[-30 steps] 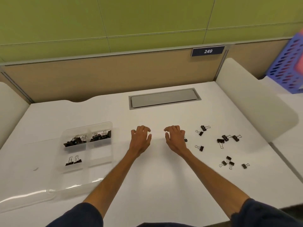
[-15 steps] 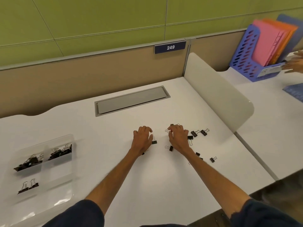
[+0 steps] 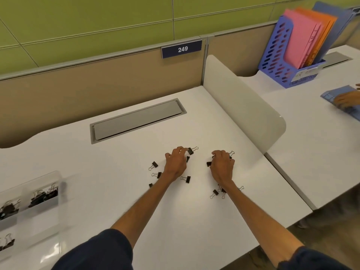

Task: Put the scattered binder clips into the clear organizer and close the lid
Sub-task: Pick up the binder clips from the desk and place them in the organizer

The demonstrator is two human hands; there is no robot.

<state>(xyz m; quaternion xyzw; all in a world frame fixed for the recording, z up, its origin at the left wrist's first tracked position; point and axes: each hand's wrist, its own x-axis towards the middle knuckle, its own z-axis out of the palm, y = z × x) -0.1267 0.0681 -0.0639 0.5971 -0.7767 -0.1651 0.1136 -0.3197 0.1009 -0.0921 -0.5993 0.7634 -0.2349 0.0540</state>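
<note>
Several small black binder clips [image 3: 187,179] lie scattered on the white desk [image 3: 116,191] around both of my hands. My left hand [image 3: 175,165] is palm down, its curled fingertips pinching a clip [image 3: 191,151] at the far side of the cluster. My right hand [image 3: 223,167] curls over other clips [image 3: 209,164]; a wire handle pokes out past its fingers. More clips [image 3: 215,192] lie beside my right wrist. The clear organizer [image 3: 52,203] sits blurred at the left edge, holding clips in its compartments, with the lid open.
A grey cable hatch [image 3: 136,119] is set into the desk behind my hands. A white divider panel [image 3: 243,108] borders the desk on the right. Beyond it stand a blue file holder [image 3: 288,61] and another person's hand [image 3: 346,99].
The view swung right, so the organizer slid to the left edge. Both hands moved from bare desk onto the scattered clips and curled over them.
</note>
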